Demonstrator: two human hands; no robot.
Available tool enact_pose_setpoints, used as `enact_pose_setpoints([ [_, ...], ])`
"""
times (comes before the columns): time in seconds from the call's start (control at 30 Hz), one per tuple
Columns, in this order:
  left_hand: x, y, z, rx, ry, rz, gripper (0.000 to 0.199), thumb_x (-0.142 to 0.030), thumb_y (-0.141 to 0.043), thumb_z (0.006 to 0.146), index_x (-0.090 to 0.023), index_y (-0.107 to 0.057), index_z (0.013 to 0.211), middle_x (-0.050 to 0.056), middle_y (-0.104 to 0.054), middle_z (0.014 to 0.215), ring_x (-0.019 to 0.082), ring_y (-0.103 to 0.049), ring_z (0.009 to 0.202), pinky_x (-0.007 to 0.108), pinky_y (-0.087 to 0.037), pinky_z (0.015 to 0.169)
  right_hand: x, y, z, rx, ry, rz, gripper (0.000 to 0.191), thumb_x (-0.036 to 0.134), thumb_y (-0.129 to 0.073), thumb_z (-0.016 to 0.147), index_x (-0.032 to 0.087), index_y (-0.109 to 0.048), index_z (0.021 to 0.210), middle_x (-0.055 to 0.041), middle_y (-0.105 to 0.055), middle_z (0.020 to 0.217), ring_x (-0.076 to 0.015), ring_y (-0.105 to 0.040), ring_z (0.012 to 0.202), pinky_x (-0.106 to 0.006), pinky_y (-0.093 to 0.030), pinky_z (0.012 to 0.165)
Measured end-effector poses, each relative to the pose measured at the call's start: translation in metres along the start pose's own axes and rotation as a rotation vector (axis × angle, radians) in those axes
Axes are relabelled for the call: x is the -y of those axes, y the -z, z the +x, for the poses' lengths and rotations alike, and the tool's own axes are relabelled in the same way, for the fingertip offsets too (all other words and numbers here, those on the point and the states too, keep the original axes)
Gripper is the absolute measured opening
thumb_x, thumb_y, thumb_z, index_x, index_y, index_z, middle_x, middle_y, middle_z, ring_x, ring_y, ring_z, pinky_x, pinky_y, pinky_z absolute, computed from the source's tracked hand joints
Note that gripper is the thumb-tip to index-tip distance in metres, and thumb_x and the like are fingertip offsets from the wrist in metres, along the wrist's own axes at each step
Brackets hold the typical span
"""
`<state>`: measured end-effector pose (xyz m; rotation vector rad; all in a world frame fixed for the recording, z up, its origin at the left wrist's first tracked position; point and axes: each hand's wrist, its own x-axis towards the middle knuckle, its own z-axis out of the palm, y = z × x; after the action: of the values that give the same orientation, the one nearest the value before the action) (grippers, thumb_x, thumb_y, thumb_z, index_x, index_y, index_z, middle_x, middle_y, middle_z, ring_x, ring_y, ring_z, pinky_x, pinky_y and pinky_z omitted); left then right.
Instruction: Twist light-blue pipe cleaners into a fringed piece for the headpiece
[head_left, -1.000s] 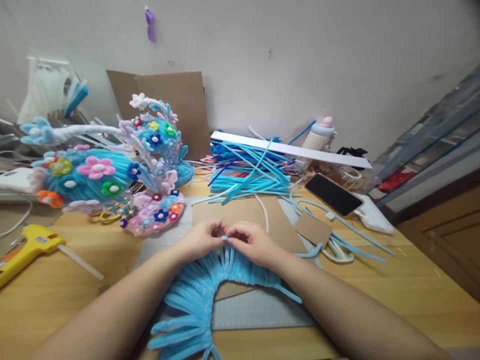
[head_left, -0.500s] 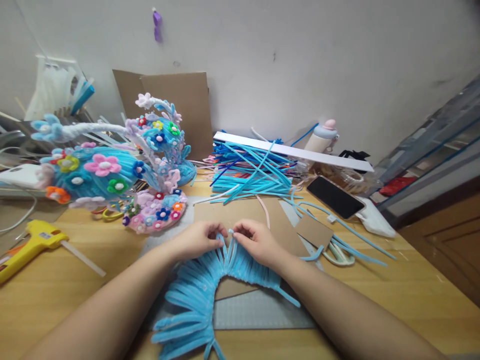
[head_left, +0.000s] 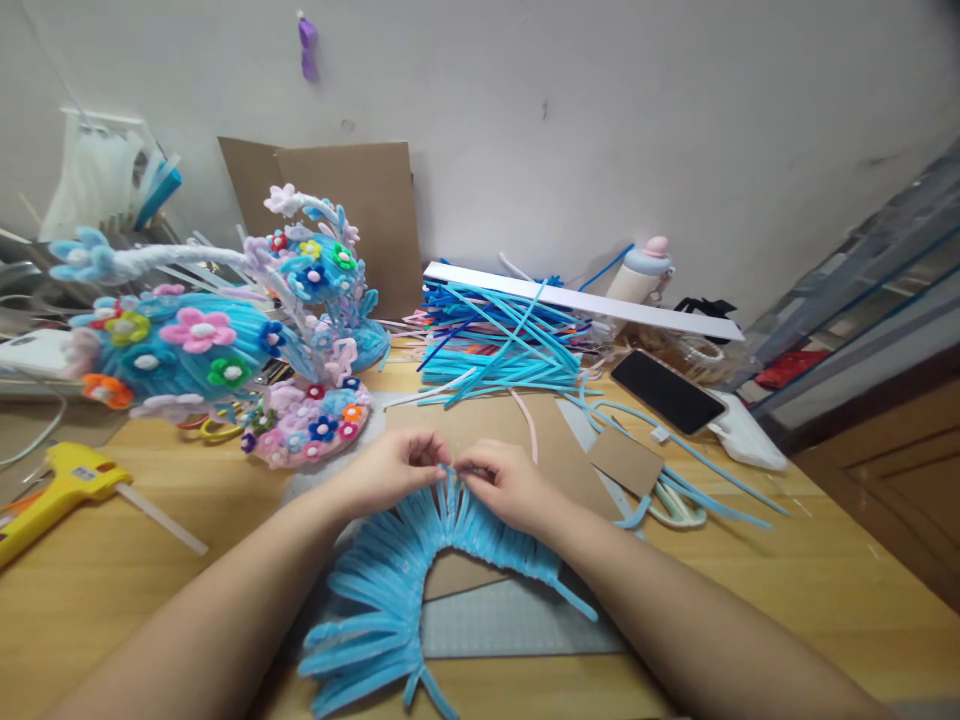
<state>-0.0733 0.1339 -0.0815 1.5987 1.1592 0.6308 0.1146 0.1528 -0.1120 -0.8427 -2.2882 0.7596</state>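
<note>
Brought left hand [head_left: 401, 467] and right hand [head_left: 510, 485] closer together than half a second ago, when held slightly apart at two separated loops [head_left: 449, 498]; probably still working the same spot on the light-blue pipe-cleaner fringe [head_left: 405, 590], not moving along it. Pinching narrowly with thumb and fingers of each hand at the loop ends, partly hidden by fingertips. Curves from just below this grip toward the near left, over brown cardboard [head_left: 459, 577] and grey cutting mat [head_left: 525, 622].
</note>
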Motion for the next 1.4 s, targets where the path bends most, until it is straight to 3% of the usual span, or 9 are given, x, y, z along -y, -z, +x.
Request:
enact_pose_setpoints([
  [0.23,0.0,0.0,-0.001,0.019,-0.037,0.021,0.014,-0.027,-0.053,0.075,-0.013,-0.054,0.08,-0.001,-0.051,0.066,0.009,-0.046,0.06,0.02,-0.037,0.056,0.003,0.003,0.0,0.067,0.044,0.036,0.013,0.009,-0.052,0.076,0.017,-0.062,0.077,-0.0003,-0.053,0.069,-0.0122,-0.05,0.069,-0.023,-0.037,0.064],
  [0.47,0.014,-0.008,0.007,0.023,-0.037,-0.166,0.02,-0.03,-0.06,0.071,-0.013,-0.053,0.077,0.0,-0.055,0.069,0.01,-0.051,0.065,0.022,-0.04,0.062,0.009,-0.001,0.0,0.072,-0.126,0.353,0.008,0.014,-0.047,0.08,0.017,-0.051,0.085,0.0027,-0.049,0.069,-0.0084,-0.044,0.059,-0.019,-0.036,0.054],
  [0.63,0.024,-0.012,0.013,0.056,0.008,-0.296,0.026,-0.033,-0.066,0.066,-0.012,-0.052,0.073,0.0,-0.058,0.069,0.011,-0.053,0.067,0.022,-0.039,0.063,0.014,0.002,-0.001,0.124,-0.02,0.159,0.019,0.015,-0.059,0.072,0.019,-0.055,0.09,0.0033,-0.046,0.07,-0.0089,-0.043,0.059,-0.02,-0.035,0.056],
  [0.73,0.025,-0.009,0.013,0.093,0.032,-0.327,0.023,-0.029,-0.065,0.066,-0.013,-0.051,0.074,-0.002,-0.055,0.066,0.009,-0.051,0.062,0.021,-0.039,0.061,0.015,0.002,-0.002,0.113,0.034,0.052,0.015,0.013,-0.058,0.073,0.019,-0.056,0.086,0.0015,-0.049,0.074,-0.0103,-0.045,0.064,-0.022,-0.036,0.061],
  [0.93,0.016,-0.003,0.006,0.175,-0.071,-0.166,0.022,-0.022,-0.061,0.066,-0.015,-0.052,0.085,0.001,-0.057,0.081,0.014,-0.053,0.078,0.024,-0.041,0.072,0.015,0.0,-0.002,0.034,0.042,-0.03,0.009,0.01,-0.051,0.075,0.018,-0.053,0.079,-0.0029,-0.051,0.083,-0.0151,-0.048,0.079,-0.027,-0.037,0.072],
  [1.07,0.012,-0.009,0.005,0.125,-0.128,0.042,0.024,-0.026,-0.061,0.068,-0.015,-0.055,0.088,0.0,-0.058,0.084,0.015,-0.052,0.081,0.024,-0.041,0.073,0.019,0.003,0.002,-0.042,0.057,-0.081,0.007,0.011,-0.053,0.075,0.018,-0.052,0.078,-0.0054,-0.048,0.097,-0.0189,-0.043,0.094,-0.033,-0.033,0.081],
  [1.23,0.015,-0.018,0.007,0.0,-0.106,0.086,0.013,-0.018,-0.058,0.065,-0.014,-0.056,0.078,-0.001,-0.061,0.079,0.017,-0.054,0.079,0.025,-0.042,0.071,0.027,0.005,0.015,0.016,0.126,-0.215,0.006,0.012,-0.054,0.076,0.018,-0.053,0.076,-0.0045,-0.05,0.096,-0.0189,-0.042,0.093,-0.033,-0.031,0.08],
  [1.4,0.018,-0.013,0.007,-0.184,-0.092,0.086,0.023,-0.01,-0.053,0.061,-0.013,-0.057,0.084,0.001,-0.062,0.083,0.02,-0.056,0.083,0.028,-0.043,0.073,0.036,0.001,0.033,0.125,0.226,-0.408,0.009,0.013,-0.048,0.079,0.018,-0.054,0.083,-0.0057,-0.05,0.089,-0.0183,-0.043,0.081,-0.029,-0.033,0.068],
])
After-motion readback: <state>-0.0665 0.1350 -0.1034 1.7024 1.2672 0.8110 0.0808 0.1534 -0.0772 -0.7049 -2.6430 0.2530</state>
